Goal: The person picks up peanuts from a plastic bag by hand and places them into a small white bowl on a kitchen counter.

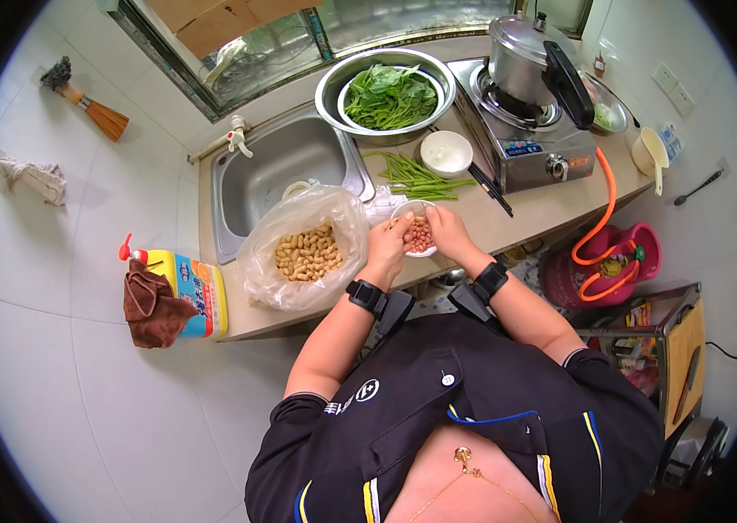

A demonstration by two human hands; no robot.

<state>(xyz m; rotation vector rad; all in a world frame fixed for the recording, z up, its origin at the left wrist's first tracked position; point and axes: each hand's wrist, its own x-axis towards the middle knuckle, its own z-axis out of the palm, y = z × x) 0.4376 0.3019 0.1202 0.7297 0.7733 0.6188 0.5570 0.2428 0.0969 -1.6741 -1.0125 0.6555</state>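
Both of my hands meet over a small white bowl [422, 252] that holds shelled red-skinned peanuts [420, 236]. My left hand [389, 243] is at the bowl's left side, its fingers bent together near what looks like a bit of peanut shell. On the right side, my right hand [449, 230] has thumb and forefinger pinched at the bowl's far rim; whatever lies between them is too small to tell. Just left of my left hand, an open clear plastic bag [257, 265] holds unshelled peanuts [308, 253].
Behind the bowl lie green vegetable stems [420, 178], a white bowl [446, 154] and black chopsticks [491, 189]. A steel basin [329, 108] of leafy greens overlaps the sink [277, 163]. A pressure cooker [518, 62] stands on the gas stove [541, 153]; an orange hose [611, 189] runs down from it.
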